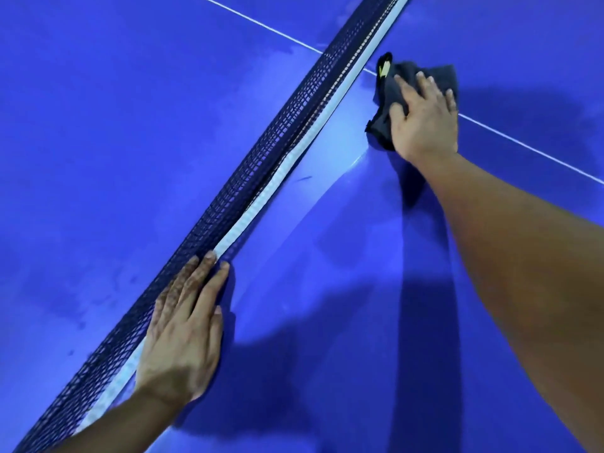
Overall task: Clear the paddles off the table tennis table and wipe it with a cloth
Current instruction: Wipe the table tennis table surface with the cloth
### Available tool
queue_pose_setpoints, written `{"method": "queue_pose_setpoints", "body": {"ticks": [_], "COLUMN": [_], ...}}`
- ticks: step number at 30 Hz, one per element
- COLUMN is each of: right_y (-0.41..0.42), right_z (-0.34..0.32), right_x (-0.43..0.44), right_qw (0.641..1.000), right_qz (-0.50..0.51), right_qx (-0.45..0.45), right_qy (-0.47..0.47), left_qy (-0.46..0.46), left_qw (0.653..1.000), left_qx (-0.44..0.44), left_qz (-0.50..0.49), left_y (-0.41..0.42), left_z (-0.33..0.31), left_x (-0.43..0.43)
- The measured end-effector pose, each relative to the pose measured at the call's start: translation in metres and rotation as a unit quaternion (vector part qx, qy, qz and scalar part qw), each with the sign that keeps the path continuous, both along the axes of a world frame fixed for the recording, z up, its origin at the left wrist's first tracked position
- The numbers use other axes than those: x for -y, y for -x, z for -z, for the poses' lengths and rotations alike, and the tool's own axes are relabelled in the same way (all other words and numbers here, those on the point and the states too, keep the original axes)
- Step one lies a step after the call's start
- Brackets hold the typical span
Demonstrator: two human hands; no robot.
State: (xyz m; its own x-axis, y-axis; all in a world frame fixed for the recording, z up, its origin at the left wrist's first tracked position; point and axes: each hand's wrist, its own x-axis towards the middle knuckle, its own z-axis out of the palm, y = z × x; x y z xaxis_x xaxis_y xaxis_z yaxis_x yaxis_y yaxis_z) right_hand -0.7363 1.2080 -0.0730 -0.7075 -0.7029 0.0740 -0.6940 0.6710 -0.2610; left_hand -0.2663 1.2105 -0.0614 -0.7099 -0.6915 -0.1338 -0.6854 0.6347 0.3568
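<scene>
We found the net [294,125] slanting from lower left to top centre, our left hand [183,331] flat against it with straight fingers, and right of it open blue table [327,322], where our right hand [425,122], fingers spread, pressed the bunched dark cloth [384,103], lengthwise along the net, at upper right.

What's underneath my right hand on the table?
A crumpled dark cloth lies under the right hand, pressed flat on the table beside the net. The white line runs under it; the cloth's middle and that stretch of line are covered.
</scene>
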Motion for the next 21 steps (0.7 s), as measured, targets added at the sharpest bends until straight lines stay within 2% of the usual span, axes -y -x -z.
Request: {"method": "queue_pose_setpoints", "body": {"ticks": [4,7,12,15,18,21], "right_y": [0.006,-0.013,-0.097,-0.155,-0.222,-0.293], "right_z": [-0.001,-0.003,-0.003,-0.004,-0.005,-0.006], "right_x": [0.009,0.007,0.003,-0.013,-0.033,-0.053], "right_qw": [1.000,0.998,0.994,0.992,0.990,0.990], "right_qz": [-0.008,-0.063,-0.112,-0.126,-0.140,-0.141], "right_qx": [0.003,0.007,0.005,0.009,0.014,0.019], "right_qy": [-0.010,-0.005,0.002,-0.004,-0.007,-0.001], "left_qy": [-0.011,-0.009,-0.011,-0.028,-0.088,-0.092], "left_qw": [1.000,1.000,0.999,0.994,0.988,0.988], "left_qx": [0.006,0.003,-0.038,-0.096,-0.130,-0.126], "left_qz": [-0.005,-0.001,0.015,0.034,0.005,-0.023], "left_y": [0.000,-0.002,-0.006,-0.011,-0.019,-0.045], "left_z": [0.001,0.001,0.001,-0.002,-0.013,-0.027], "left_x": [0.001,0.001,0.003,0.007,0.013,0.009]}}
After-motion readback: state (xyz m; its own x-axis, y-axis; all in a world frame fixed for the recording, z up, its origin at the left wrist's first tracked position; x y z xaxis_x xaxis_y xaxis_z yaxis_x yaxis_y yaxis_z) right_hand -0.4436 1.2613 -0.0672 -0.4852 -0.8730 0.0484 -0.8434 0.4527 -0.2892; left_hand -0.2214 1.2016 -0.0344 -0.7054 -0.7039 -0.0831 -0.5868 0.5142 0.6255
